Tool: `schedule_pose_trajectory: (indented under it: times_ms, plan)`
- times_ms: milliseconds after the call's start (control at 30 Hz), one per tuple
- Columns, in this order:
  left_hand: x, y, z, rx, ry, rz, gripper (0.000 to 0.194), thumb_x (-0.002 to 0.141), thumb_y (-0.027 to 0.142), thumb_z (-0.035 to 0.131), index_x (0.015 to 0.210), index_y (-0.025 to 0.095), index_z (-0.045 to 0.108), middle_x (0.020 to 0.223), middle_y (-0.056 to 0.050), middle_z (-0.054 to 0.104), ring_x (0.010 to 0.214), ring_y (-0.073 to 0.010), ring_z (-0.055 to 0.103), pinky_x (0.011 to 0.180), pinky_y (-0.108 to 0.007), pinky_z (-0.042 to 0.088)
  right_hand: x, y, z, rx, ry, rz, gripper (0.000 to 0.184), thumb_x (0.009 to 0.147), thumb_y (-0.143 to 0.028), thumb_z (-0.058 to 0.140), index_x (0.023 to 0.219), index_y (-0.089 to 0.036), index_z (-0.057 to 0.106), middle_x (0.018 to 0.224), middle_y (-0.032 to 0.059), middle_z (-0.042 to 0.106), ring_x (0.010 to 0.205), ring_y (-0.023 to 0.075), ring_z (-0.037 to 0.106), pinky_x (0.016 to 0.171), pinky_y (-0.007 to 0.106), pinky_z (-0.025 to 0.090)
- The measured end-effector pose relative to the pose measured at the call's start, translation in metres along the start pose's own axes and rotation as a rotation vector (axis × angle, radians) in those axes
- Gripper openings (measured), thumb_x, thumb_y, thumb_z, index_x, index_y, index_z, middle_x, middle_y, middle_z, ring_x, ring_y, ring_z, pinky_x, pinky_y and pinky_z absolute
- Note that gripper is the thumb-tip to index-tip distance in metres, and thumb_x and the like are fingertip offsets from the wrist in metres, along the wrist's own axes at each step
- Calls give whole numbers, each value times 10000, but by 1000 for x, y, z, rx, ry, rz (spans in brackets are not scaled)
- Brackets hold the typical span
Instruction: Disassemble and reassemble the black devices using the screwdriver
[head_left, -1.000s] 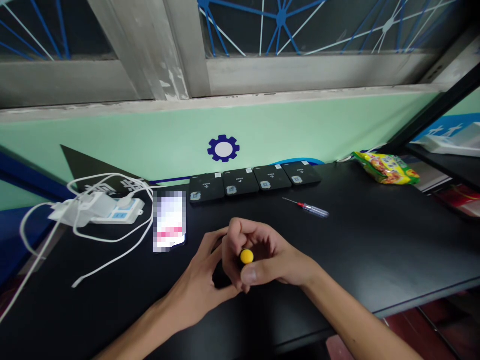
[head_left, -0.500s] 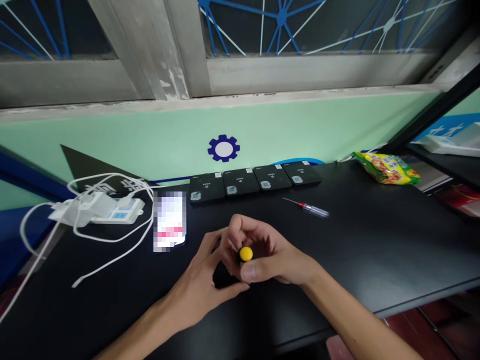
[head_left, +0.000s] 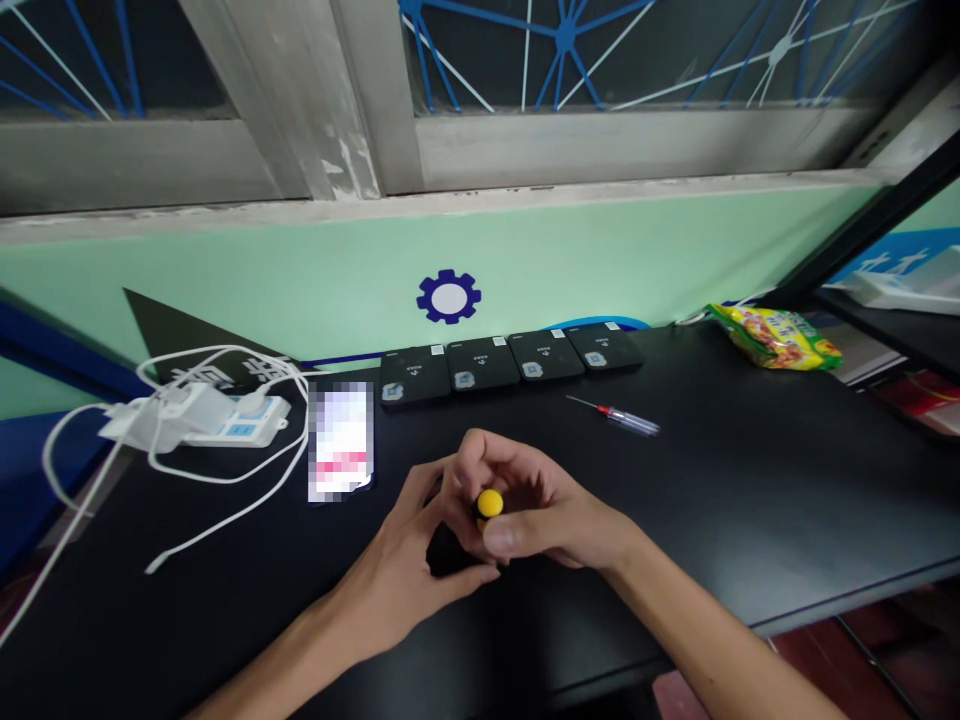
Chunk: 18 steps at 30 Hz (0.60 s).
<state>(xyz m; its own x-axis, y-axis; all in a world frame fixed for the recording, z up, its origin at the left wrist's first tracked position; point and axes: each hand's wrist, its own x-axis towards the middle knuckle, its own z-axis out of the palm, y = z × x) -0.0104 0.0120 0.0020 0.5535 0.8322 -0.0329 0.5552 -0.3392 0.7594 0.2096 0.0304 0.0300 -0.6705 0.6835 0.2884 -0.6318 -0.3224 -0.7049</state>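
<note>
My right hand (head_left: 544,510) is closed round a tool with a round yellow cap (head_left: 490,502), held upright over a small black object (head_left: 448,553) on the black table (head_left: 750,500). My left hand (head_left: 405,560) curls around that black object and steadies it from the left. Most of the object is hidden by my fingers. A small screwdriver with a clear handle and red collar (head_left: 616,414) lies on the table to the right, beyond my hands.
A row of several flat black devices (head_left: 510,362) lines the back edge by the green wall. A phone (head_left: 340,440) lies left of my hands, beside a white power strip (head_left: 225,418) with tangled white cables. A yellow snack packet (head_left: 772,335) sits far right.
The yellow cap has shifted slightly upward and my right fingers have turned a little around it. Everything else on the table stays where it was.
</note>
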Motion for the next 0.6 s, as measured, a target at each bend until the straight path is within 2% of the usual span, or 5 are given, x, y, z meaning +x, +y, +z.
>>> schedule_pose_trajectory:
  times_ms: [67,167,333,467,600]
  plan:
    - [0,0,0,3,-4,-9,637,892,382,908,1459,369,620,1362,-82,659,1259,-344,698,987,-505,665,1,-1,1,13,10,-6,243,1014,-343,803,1117,-163,676,911,27,660,683,103,530,654,231,435]
    - [0,1,0,-34,14,-19,606,888,388,909,1433,365,644,1293,-68,689,1211,-330,723,959,-481,680,2,-2,4,-10,44,10,301,1070,-424,704,1063,-126,745,940,70,674,745,139,564,675,254,467]
    - [0,2,1,-63,6,-9,532,893,350,900,1375,343,675,1395,-69,668,1188,-306,735,941,-459,691,2,0,3,-28,24,15,191,979,-291,842,1040,-154,723,992,58,710,793,131,640,739,249,522]
    - [-1,-1,1,-22,21,-7,481,887,356,909,1323,338,707,1433,-68,642,1265,-329,705,1008,-502,668,2,1,3,31,-11,-18,297,894,-150,906,1029,-192,645,954,20,689,755,109,624,693,224,480]
    - [0,0,1,-11,24,-7,578,882,395,918,1401,360,666,1386,-79,659,1271,-350,702,987,-510,678,3,-1,4,16,19,3,242,1037,-378,761,1059,-148,690,952,52,669,668,109,533,640,250,416]
